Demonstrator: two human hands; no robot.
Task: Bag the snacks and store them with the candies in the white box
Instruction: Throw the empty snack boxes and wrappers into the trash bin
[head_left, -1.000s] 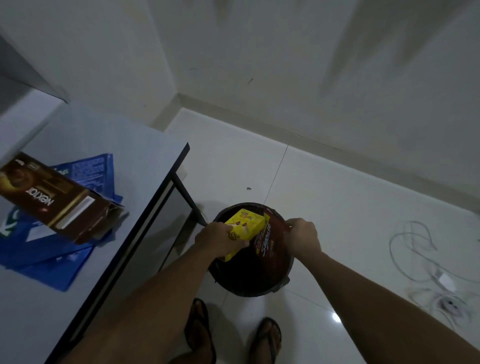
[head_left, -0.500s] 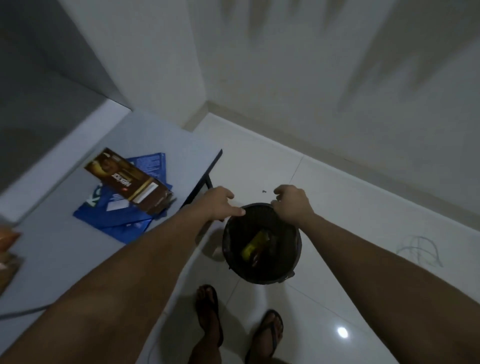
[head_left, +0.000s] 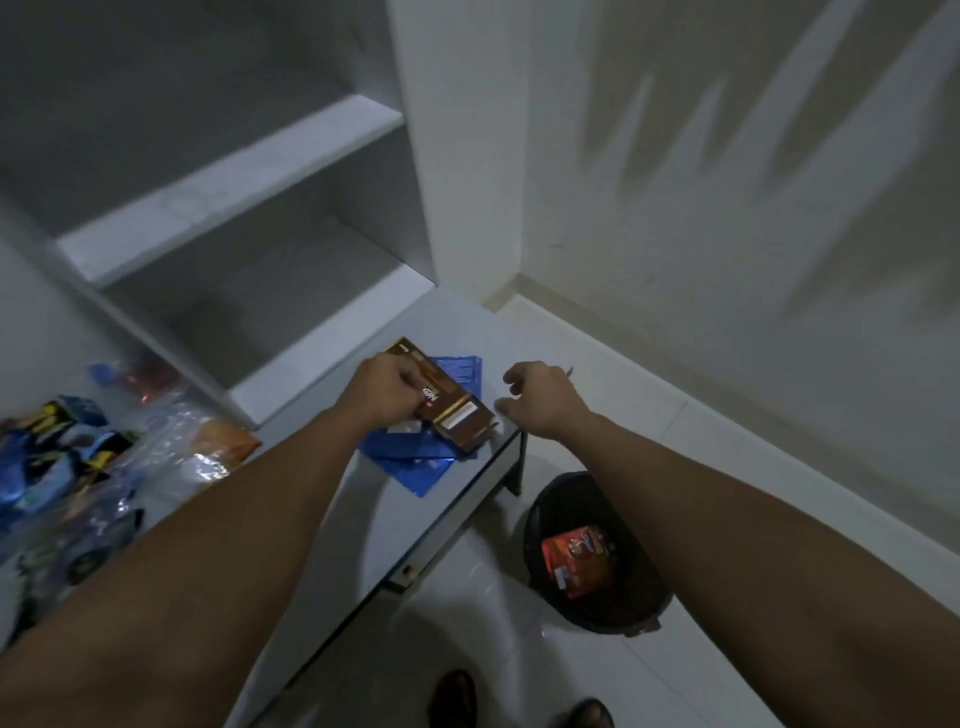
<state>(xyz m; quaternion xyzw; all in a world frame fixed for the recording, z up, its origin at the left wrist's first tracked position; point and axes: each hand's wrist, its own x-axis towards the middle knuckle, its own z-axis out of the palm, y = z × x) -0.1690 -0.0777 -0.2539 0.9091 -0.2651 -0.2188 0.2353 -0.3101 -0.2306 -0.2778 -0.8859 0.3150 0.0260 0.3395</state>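
A brown snack carton (head_left: 453, 413) lies on flattened blue packaging (head_left: 415, 457) near the right corner of the grey table (head_left: 311, 519). My left hand (head_left: 387, 395) grips the carton's near left side. Beside the carton's right end, above the table corner, my right hand (head_left: 540, 397) hovers with loosely curled fingers and holds nothing. At the left of the table lie clear plastic bags (head_left: 171, 447) with blue snack packs (head_left: 57, 457) and an orange pack (head_left: 223, 439). No white box is in view.
A black bin (head_left: 644, 597) stands on the white tiled floor below the table's corner, with a red wrapper (head_left: 576, 564) inside. White shelves (head_left: 234, 182) rise behind the table. My sandalled feet (head_left: 457, 701) show at the bottom edge.
Both hands left the bin, where the yellow box and red wrapper were dropped, and rose to the table. My left hand took hold of the brown carton. The view swung left.
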